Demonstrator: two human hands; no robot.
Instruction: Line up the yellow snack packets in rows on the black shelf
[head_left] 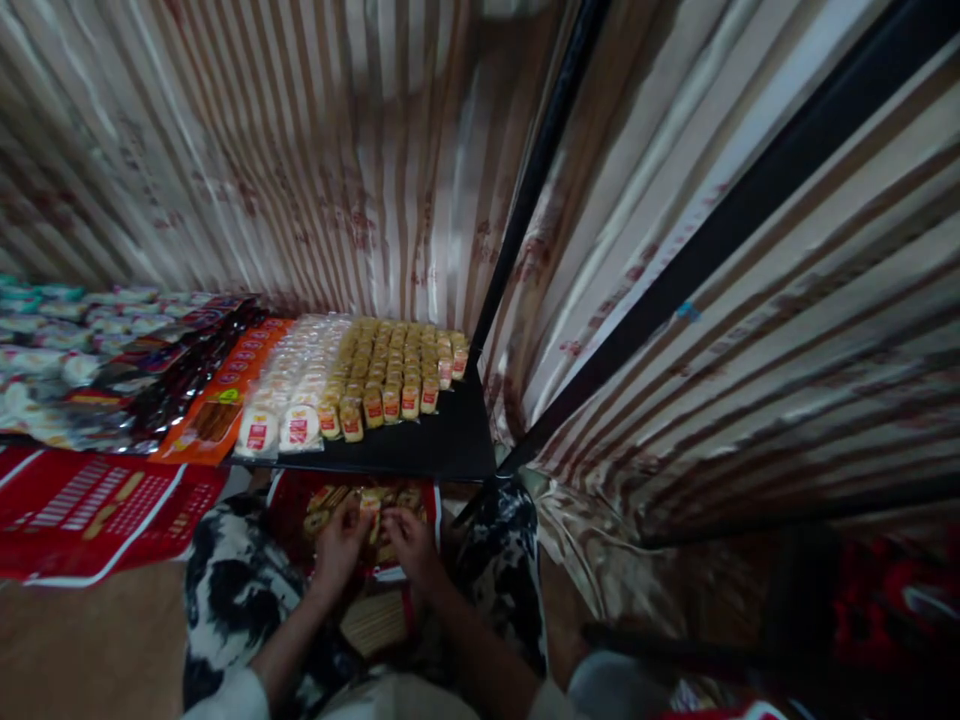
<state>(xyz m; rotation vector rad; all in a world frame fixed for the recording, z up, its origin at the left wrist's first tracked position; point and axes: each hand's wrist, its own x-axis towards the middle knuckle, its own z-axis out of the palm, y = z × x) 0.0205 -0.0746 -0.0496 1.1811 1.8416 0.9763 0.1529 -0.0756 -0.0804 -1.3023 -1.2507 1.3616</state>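
Both hands are over a red, white-edged container (279, 535) between my knees, with yellowish packaged pieces (319, 505) inside it. My left hand (341, 545) is closed, its fingertips at a small yellow packet (371, 503) with a pale and red label. Close beside it, my right hand (412, 542) has its fingers drawn together near the same packet. The dim, blurred view hides what those right fingers hold, if anything. Just beyond, rows of small yellow wrapped snacks (390, 365) stand on a black tabletop (442, 440).
Left of the snacks lie clear packs of round white items (300, 425), an orange packet (217, 400), dark shiny packets (172, 375) and white wrapped items (45, 360). A red printed sheet (97, 510) hangs below. A black pole (525, 210) rises beside the striped curtain (300, 150).
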